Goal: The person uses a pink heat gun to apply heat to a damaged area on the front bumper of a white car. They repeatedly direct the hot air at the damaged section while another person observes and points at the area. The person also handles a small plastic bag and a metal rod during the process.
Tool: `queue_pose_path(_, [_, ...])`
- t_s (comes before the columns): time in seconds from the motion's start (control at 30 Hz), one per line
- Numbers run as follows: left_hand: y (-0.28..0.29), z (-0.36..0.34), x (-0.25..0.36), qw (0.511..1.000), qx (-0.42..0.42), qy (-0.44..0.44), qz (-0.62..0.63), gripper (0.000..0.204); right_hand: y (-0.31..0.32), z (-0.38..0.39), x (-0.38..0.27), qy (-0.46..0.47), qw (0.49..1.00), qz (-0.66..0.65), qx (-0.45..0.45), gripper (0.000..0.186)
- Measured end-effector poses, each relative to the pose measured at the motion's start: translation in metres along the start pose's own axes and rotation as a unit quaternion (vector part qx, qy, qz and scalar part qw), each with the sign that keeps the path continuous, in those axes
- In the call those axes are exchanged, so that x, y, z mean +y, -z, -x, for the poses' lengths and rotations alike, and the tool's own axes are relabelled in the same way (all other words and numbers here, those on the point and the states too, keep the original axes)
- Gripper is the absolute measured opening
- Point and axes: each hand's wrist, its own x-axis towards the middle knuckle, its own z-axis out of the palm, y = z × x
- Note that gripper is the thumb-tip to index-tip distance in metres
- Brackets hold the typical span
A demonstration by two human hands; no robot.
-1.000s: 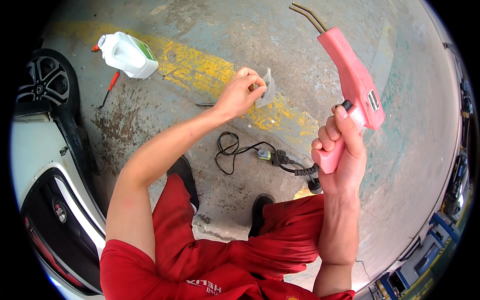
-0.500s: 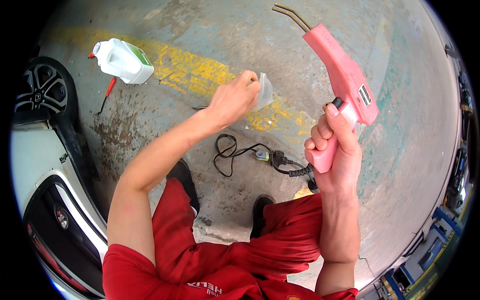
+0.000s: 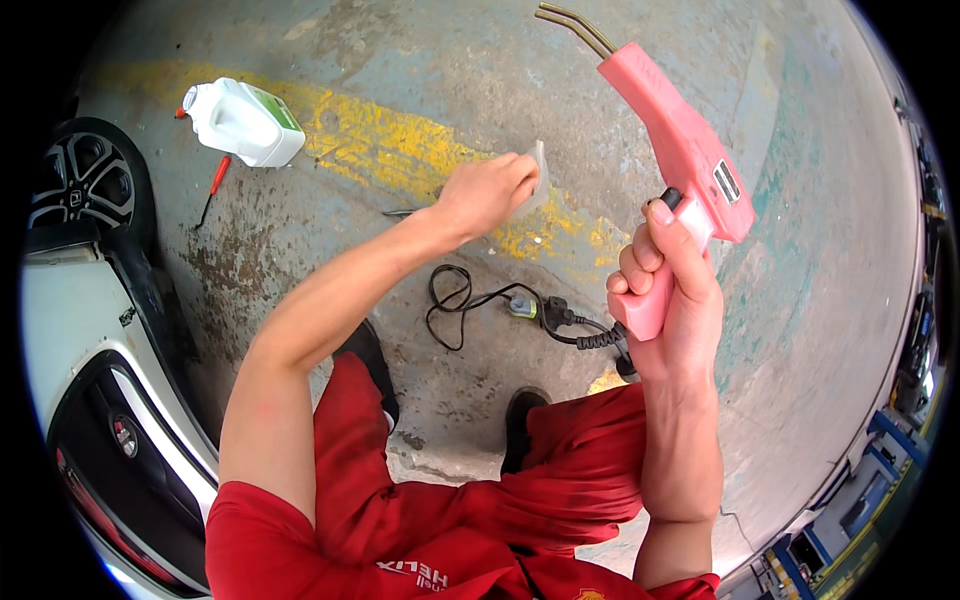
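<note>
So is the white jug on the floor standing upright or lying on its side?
On its side: the white jug lies flat on the concrete floor, its neck pointing left.

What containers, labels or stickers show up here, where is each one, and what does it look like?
White plastic jug: lying on the concrete floor at upper left, boxy, with a green label and a red cap.
Sticker on the pink heat tool: small dark rectangle on the tool's side, above the right hand.
Small pale packet: in the left hand, flat and whitish; details too small to tell.
No screens or signs are clearly visible.
</note>
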Motion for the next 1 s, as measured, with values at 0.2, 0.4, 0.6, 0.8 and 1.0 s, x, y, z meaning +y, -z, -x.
queue_pose_path(0.2, [-0.009, -0.002, -0.006, 1.0, 0.009, -0.005, -0.025, 0.018, 0.0, -0.004, 0.0, 0.0, 1.0, -0.015, 0.008, 0.021])
queue_pose_path(0.4, [-0.016, 0.002, -0.008, 0.998, -0.03, -0.033, -0.036, 0.025, 0.0, -0.005, 0.002, -0.003, 1.0, 0.001, 0.0, 0.017])
queue_pose_path(0.6, [-0.013, -0.008, -0.011, 0.978, -0.135, 0.004, -0.158, 0.027, 0.0, -0.008, 0.004, -0.007, 1.0, -0.015, 0.005, 0.016])
queue_pose_path(0.8, [-0.019, -0.015, -0.025, 0.972, -0.087, -0.002, -0.219, 0.011, -0.001, -0.01, 0.004, -0.01, 1.0, -0.023, 0.0, 0.019])
queue_pose_path(1.0, [-0.04, -0.011, -0.042, 0.973, 0.001, -0.025, -0.229, 0.018, -0.001, -0.01, 0.004, -0.012, 1.0, -0.02, 0.004, 0.021])
